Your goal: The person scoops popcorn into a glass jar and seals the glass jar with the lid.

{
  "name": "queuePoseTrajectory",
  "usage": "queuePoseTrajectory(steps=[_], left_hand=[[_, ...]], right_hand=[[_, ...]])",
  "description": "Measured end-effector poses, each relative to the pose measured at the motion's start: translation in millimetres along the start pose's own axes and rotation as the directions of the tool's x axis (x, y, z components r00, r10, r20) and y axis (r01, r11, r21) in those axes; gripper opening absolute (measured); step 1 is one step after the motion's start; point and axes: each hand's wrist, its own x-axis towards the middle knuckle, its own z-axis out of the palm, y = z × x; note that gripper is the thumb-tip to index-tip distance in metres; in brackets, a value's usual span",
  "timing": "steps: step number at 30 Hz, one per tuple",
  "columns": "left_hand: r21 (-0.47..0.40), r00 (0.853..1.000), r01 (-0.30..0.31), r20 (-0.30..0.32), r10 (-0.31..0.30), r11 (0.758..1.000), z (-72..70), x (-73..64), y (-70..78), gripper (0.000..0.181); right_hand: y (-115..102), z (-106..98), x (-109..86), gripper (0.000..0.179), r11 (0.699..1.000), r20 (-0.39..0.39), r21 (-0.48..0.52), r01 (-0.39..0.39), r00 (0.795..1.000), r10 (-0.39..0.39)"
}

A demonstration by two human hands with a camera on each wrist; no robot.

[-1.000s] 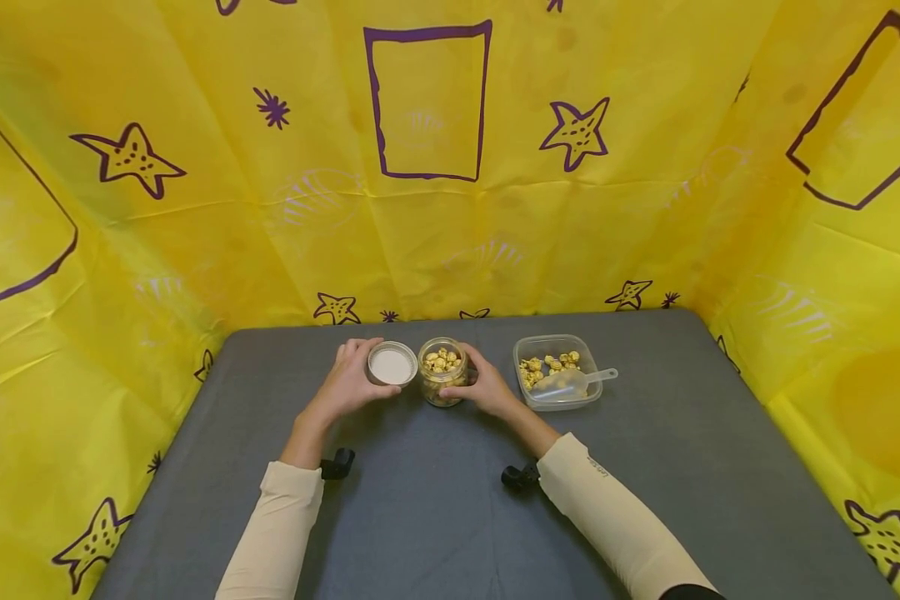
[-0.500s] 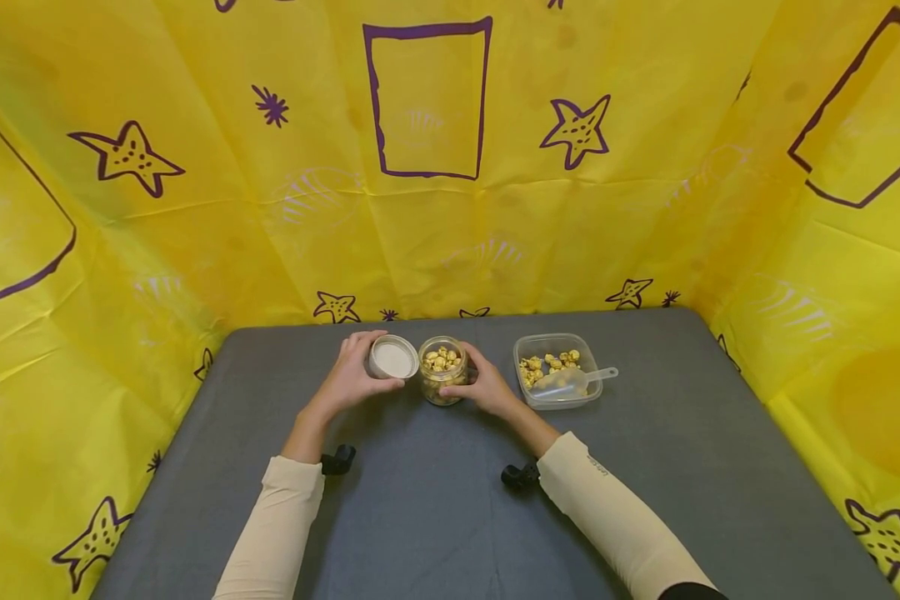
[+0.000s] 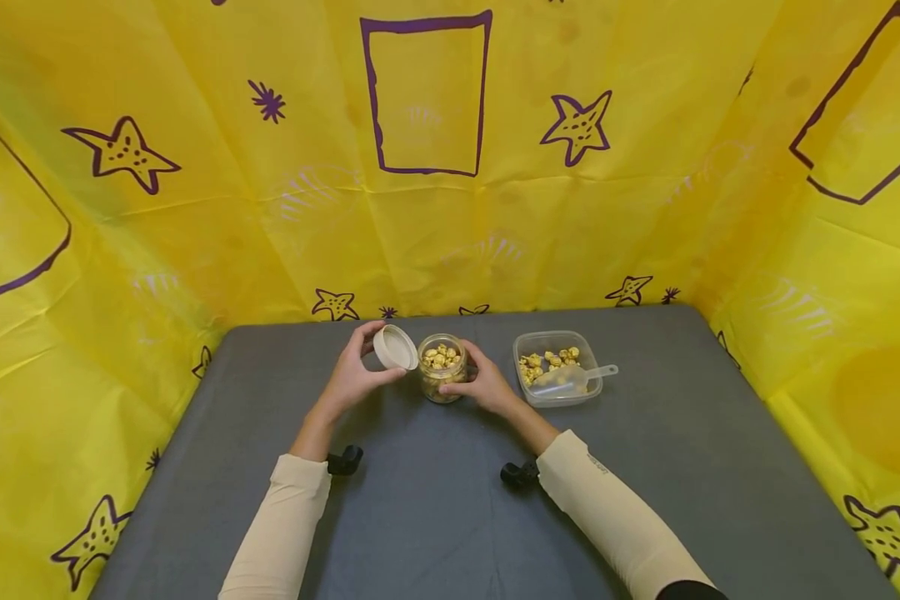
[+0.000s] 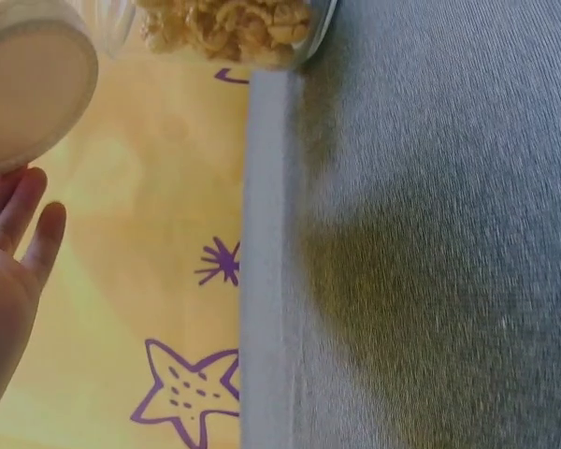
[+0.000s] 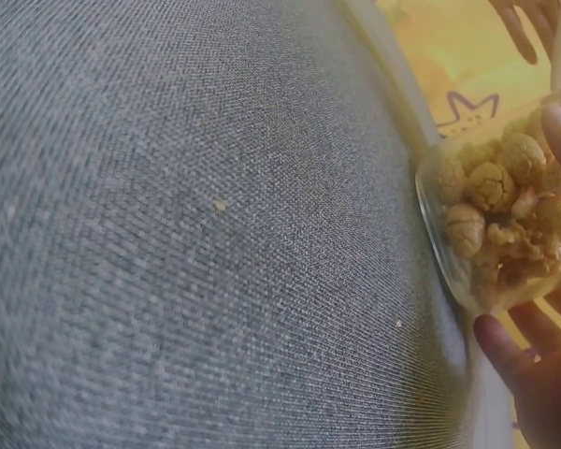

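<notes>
Between the thumb and fingers of my left hand [image 3: 351, 377] is a round pale lid [image 3: 395, 347], tilted, with its underside showing in the left wrist view. Just right of it stands an uncapped glass jar [image 3: 432, 388], upright on the table and filled with caramel popcorn [image 3: 441, 358]. My right hand [image 3: 489, 386] grips that jar from its right side, thumb across the front. In the right wrist view the jar [image 5: 437, 210] shows round popcorn pieces behind its clear wall. The lid is beside the jar's mouth, apart from it or barely touching; I cannot tell which.
Right of the jar, a clear plastic container [image 3: 562, 402] holds some popcorn and a clear scoop [image 3: 566, 382], whose handle juts over the right rim. Tiny crumbs lie on the grey tablecloth [image 3: 435, 500]. A yellow patterned curtain [image 3: 435, 242] hangs behind the table.
My left hand has raised the lid slightly and tipped it more steeply toward the jar. My right hand and the jar stay in place.
</notes>
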Motion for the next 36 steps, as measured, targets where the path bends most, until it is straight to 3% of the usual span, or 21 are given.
queuePoseTrajectory(steps=[8, 12, 20, 27, 32, 36], left_hand=[[-0.133, 0.999, -0.025, 0.026, 0.029, 0.991, 6.9, 6.2, 7.7, 0.083], [-0.159, 0.998, -0.039, 0.037, 0.046, 0.987, 11.9, 7.9, 9.7, 0.079], [-0.165, 0.997, -0.045, 0.057, 0.055, 0.985, 15.3, 12.9, 16.8, 0.078], [-0.003, 0.993, -0.085, 0.087, 0.085, 0.996, 20.0, 18.0, 23.9, 0.078], [0.161, 0.983, -0.156, 0.124, 0.137, 0.975, 26.4, 23.7, 29.3, 0.074], [0.245, 0.979, -0.167, 0.159, 0.13, 0.955, 34.1, 28.2, 31.9, 0.072]], right_hand=[[-11.0, -1.0, -4.3, 0.084, 1.0, 0.018, -0.004, 0.01, 1.0, -0.01], [-0.2, 0.7, -2.0, 0.084, 1.0, 0.006, -0.009, 0.003, 1.0, -0.003], [0.6, 0.3, -0.9, 0.086, 1.0, -0.001, -0.009, -0.009, 1.0, 0.009], [-0.6, -0.1, 0.4, 0.086, 1.0, 0.024, -0.013, -0.004, 1.0, 0.004], [-7.6, -1.6, -2.7, 0.084, 1.0, 0.046, 0.002, 0.013, 0.999, -0.013], [-22.6, -4.7, -9.3, 0.082, 1.0, 0.059, -0.006, 0.016, 0.998, -0.015]])
